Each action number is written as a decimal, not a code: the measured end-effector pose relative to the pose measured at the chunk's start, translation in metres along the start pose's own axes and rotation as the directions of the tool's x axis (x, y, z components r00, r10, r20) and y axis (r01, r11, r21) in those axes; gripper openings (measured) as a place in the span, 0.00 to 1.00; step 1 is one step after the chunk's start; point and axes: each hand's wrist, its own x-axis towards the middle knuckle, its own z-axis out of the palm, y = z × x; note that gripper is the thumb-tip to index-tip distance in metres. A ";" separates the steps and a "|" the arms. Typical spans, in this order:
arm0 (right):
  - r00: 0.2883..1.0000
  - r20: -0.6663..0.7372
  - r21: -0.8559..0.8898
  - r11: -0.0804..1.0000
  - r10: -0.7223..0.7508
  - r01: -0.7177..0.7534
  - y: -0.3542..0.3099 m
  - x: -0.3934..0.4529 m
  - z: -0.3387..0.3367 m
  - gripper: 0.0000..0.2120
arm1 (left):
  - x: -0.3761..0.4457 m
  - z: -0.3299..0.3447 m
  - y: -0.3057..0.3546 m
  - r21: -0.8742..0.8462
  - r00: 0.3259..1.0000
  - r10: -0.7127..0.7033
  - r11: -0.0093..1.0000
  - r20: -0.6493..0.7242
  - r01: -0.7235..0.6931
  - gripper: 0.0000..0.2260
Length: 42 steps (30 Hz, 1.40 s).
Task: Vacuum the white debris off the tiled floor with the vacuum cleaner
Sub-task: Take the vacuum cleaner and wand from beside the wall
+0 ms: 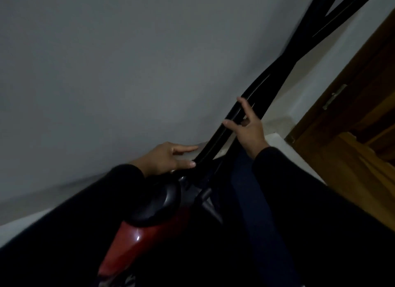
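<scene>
The room is dim and the view tilted. A plain grey wall (106, 72) fills most of it; a wooden door (352, 115) with a metal latch (333, 96) stands at the right. No floor tiles or debris can be made out. The red vacuum (136, 239) sits low in the middle, its black cords (263, 87) running up along the wall. The left hand (166, 158) lies with fingers straight, tips beside the cords, holding nothing. The right hand (248, 126) is spread wide, forefinger and thumb touching the cords, not closed round them
</scene>
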 end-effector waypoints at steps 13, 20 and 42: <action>0.994 0.096 0.003 0.999 -0.043 0.043 -0.018 -0.031 0.009 0.34 | -0.103 -0.011 -0.046 0.402 0.998 -0.058 0.915 0.019 0.045 0.29; 0.983 0.172 -0.161 0.983 -0.056 0.085 -0.044 -0.049 0.005 0.35 | -0.090 -0.003 -0.020 0.442 0.999 -0.009 0.897 0.041 -0.010 0.26; 0.951 0.213 0.012 0.973 0.224 -0.232 -0.360 -0.263 -0.086 0.32 | -0.344 -0.065 0.240 0.415 0.984 -0.128 0.908 0.127 0.065 0.22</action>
